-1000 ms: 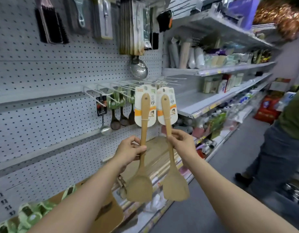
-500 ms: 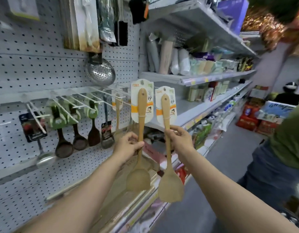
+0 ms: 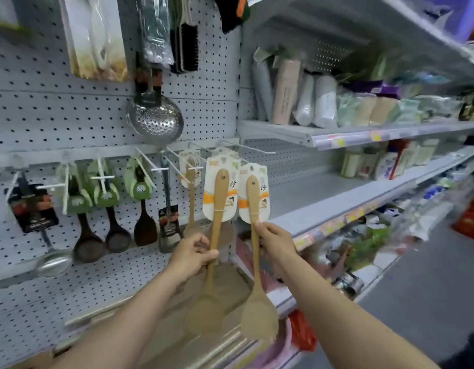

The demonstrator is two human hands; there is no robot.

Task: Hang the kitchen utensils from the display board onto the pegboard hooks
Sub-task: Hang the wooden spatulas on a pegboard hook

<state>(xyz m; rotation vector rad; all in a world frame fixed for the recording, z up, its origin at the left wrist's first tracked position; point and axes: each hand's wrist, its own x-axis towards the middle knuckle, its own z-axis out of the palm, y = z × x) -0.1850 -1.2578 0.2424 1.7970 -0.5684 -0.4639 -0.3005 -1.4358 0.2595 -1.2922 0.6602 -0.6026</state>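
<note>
I hold two wooden spatulas upright, each tied to a white and orange label card. My left hand (image 3: 193,253) grips the handle of the left spatula (image 3: 217,209), whose blade hangs low. My right hand (image 3: 274,240) pinches the handle of the right spatula (image 3: 254,214) just under its card. Both cards are level with a row of white hooks (image 3: 177,158) on the grey pegboard (image 3: 44,123). Another wooden spatula (image 3: 191,187) hangs on a hook just behind them. Two long bare hooks (image 3: 246,149) stick out to the right of it.
Dark wooden spoons (image 3: 88,235), a black turner (image 3: 168,219) and a steel ladle (image 3: 53,259) hang to the left. A perforated skimmer (image 3: 156,118) and brushes (image 3: 186,43) hang above. Grey shelves (image 3: 337,137) with packaged goods run right; the aisle floor (image 3: 417,302) lies lower right.
The view has swung closer to the pegboard and the hook row. Both spatulas have come nearer the hooks, with the cards now level with them. My grips are unchanged.
</note>
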